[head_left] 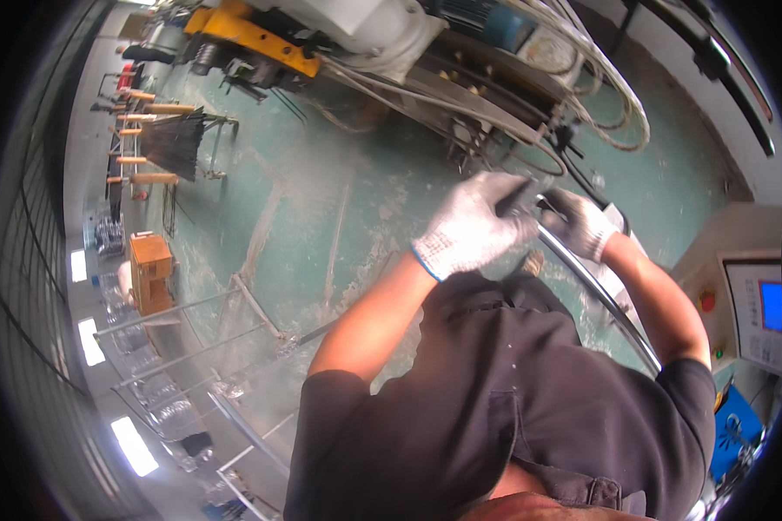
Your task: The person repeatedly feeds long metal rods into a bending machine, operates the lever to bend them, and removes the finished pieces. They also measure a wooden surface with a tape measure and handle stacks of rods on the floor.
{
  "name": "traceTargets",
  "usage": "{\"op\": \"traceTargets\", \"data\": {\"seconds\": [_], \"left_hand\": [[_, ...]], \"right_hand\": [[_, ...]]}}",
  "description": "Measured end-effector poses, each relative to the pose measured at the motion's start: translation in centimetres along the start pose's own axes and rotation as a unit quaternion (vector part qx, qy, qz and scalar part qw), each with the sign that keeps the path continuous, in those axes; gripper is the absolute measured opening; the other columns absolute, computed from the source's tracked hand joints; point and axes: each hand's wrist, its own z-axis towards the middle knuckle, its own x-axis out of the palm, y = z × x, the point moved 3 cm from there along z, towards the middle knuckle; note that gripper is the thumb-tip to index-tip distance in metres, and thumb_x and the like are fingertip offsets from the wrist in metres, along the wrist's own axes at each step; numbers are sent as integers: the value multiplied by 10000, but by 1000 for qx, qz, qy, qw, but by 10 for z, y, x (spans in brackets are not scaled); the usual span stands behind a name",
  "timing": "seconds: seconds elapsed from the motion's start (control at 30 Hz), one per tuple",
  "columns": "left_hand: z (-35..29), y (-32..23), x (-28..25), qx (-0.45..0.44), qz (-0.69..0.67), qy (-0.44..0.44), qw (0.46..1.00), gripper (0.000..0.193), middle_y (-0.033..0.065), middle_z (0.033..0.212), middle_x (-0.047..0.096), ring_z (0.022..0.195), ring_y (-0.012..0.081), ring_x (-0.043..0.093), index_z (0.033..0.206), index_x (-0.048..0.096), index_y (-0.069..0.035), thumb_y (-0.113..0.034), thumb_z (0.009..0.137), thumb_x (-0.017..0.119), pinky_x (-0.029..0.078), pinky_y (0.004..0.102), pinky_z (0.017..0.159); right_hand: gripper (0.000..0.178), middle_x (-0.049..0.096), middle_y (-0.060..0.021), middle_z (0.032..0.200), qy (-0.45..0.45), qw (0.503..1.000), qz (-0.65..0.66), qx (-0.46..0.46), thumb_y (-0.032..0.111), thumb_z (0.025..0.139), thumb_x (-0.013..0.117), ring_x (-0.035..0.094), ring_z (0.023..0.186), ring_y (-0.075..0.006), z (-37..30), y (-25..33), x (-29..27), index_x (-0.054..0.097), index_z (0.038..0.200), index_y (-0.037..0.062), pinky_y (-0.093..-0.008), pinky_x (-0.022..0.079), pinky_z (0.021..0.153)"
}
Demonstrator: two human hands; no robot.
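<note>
Both my hands wear whitish work gloves with dark patches at the palm and fingers, and they meet at the machine's near end. A shiny metal tube [601, 300] runs from between them down to the right, passing along my right forearm. My right hand [585, 227] is curled round the tube's upper end. Just left of it, my left hand [478, 224] is bent with its thumb close to the tube's end. What lies in the left hand's grip is hidden by the fingers and the dark glove palm.
A large machine [365, 30] with a yellow arm [252, 42] and loose cables [621, 130] spans the far side. A control panel [747, 304] with a blue screen stands at right. To the left are a metal rack [182, 308], a wooden box [152, 273] and a stand of dark rods [172, 146].
</note>
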Motion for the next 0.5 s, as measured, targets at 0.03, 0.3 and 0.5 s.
{"op": "traceTargets", "data": {"seconds": [0.03,0.3,0.5], "left_hand": [[-5,8,-9,45,-28,10,999,689,226,1373,737,1295,370,718,1406,734,-15,-363,862,976,571,439,1110],[-29,155,-177,101,6,-260,960,393,78,1246,741,1098,193,710,1282,762,-11,6,902,861,587,367,1024],[-30,240,-331,95,153,-330,927,420,168,1244,749,1153,307,751,1300,753,-19,-39,888,830,597,397,1043]], "right_hand": [[445,778,-248,1285,-9,999,-35,-4,234,1028,763,747,1224,-428,-4,-1,-8,686,1404,9,-480,588,1056],[277,766,-86,1292,-423,892,-139,75,184,1154,663,708,1200,-184,-53,122,-112,738,1363,17,-316,530,1093],[238,775,-139,1174,-572,817,-22,-77,115,1154,601,727,1077,-206,-34,226,-5,742,1235,-59,-348,562,1019]]}}
